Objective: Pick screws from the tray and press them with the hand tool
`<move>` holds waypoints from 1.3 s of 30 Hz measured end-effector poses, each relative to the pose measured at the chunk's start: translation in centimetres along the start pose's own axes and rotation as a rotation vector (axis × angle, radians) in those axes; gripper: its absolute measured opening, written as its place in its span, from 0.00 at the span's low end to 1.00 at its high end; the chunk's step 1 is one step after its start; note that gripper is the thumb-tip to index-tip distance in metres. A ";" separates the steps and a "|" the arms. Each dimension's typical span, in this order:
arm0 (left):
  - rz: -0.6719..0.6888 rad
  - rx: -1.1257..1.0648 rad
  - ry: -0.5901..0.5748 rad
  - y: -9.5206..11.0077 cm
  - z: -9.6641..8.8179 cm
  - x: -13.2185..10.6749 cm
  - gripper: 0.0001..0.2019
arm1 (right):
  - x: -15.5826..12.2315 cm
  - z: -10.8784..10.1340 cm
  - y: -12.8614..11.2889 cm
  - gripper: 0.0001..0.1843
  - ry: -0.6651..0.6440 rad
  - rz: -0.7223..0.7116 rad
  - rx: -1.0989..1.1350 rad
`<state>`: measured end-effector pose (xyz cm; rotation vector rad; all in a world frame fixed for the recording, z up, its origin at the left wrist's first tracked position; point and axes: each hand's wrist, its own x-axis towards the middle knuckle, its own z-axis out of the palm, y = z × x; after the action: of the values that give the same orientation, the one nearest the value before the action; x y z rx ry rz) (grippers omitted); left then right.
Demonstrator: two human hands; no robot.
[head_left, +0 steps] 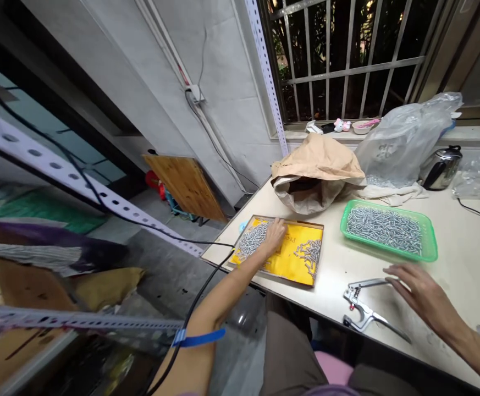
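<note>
My left hand is inside a shallow tray with a yellow bottom, its fingers curled downward and their tips hidden. Beside it lies a pile of small silvery screw-like pieces; a smaller group of pieces sits at the tray's right end. My right hand hovers low over the table with fingers stretched out and apart, close to a handle of the metal hand pliers. A green plastic basket beyond that hand holds many similar silvery pieces.
Behind the tray stands an open brown paper sack. A clear plastic bag, a white cloth and a metal kettle are at the back. A black cable hangs across my left arm. Perforated metal struts run at the left.
</note>
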<state>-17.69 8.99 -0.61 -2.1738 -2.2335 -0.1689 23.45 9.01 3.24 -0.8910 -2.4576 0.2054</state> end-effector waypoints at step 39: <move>-0.384 -0.963 -0.553 18.9 1.7 -9.9 0.11 | -8.4 3.9 -4.9 0.10 -0.359 0.277 -0.166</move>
<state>1.60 -0.30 -2.01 -2.2796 -3.4033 -0.9246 24.15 0.03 -2.12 -1.3721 -2.6979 0.2822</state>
